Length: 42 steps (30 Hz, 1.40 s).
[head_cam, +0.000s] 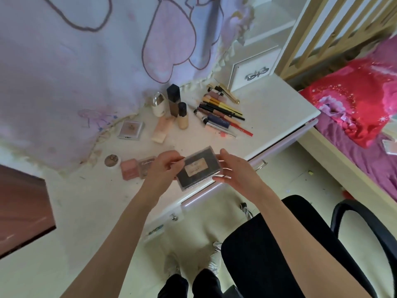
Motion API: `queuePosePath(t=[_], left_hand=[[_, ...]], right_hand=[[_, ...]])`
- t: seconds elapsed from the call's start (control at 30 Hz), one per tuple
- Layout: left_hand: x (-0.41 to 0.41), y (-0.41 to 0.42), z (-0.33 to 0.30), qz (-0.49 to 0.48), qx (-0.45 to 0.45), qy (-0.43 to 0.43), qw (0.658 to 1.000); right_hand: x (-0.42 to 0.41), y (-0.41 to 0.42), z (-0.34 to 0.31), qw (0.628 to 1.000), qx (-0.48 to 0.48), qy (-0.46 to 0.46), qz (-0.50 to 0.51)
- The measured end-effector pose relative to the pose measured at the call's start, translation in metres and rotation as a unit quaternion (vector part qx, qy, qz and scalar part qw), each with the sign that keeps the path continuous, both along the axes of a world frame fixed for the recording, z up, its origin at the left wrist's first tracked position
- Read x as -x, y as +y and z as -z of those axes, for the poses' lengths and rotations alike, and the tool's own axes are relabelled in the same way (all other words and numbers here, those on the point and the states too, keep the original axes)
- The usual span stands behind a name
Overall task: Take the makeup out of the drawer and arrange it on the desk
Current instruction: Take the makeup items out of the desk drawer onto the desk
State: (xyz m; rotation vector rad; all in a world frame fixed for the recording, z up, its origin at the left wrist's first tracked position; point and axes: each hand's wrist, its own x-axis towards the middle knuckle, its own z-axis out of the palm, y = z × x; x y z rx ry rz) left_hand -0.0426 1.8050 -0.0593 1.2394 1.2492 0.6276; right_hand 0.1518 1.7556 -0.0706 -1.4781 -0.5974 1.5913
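Observation:
I hold a flat dark palette (198,168) with a pale label in a clear case, just above the white desk's (268,117) front edge. My left hand (165,166) pinches its left end and my right hand (233,168) grips its right end. On the desk lie a pink compact (129,168), a small case (147,166) partly behind my left hand, a round pot (112,160), a square compact (131,130), a peach tube (162,131), two foundation bottles (178,106), a white egg-shaped holder (158,105) and a row of brushes and pencils (221,112). The drawer front (279,145) sits below the desk edge.
A patterned curtain (86,72) hangs at the desk's back. A white box (251,69) stands at the back right. A black chair (300,244) is behind me on the right, a bed with a red pillow (356,97) further right, a brown panel (21,209) at left.

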Motion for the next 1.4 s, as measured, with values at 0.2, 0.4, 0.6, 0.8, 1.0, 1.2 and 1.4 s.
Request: queuePosePath(t=[0.2, 0.4, 0.6, 0.8, 1.0, 1.2, 1.4], left_hand=[[0.066, -0.008, 0.005, -0.071, -0.009, -0.034, 0.997], [0.134, -0.014, 0.045, -0.189, -0.024, 0.152, 0.970], [0.206, -0.046, 0.115, 0.101, -0.010, 0.476, 0.873], [0.210, -0.045, 0.119, 0.116, -0.010, 0.486, 0.866], [0.209, -0.042, 0.115, 0.116, 0.008, 0.490, 0.864], [0.209, -0.041, 0.113, 0.117, 0.015, 0.490, 0.864], [0.213, -0.026, 0.091, 0.172, 0.060, 0.484, 0.856]], right_hand=[[0.060, 0.004, -0.007, 0.994, 0.021, 0.007, -0.107], [0.127, 0.029, 0.007, 0.995, 0.086, -0.005, -0.042], [0.175, 0.035, 0.049, 0.986, 0.153, -0.062, -0.034], [0.205, 0.038, 0.070, 0.979, 0.183, -0.086, -0.037], [0.219, 0.048, 0.073, 0.964, 0.122, -0.234, -0.042], [0.225, 0.047, 0.063, 0.893, 0.033, -0.385, -0.230], [0.216, 0.037, 0.052, 0.830, -0.029, -0.441, -0.341]])
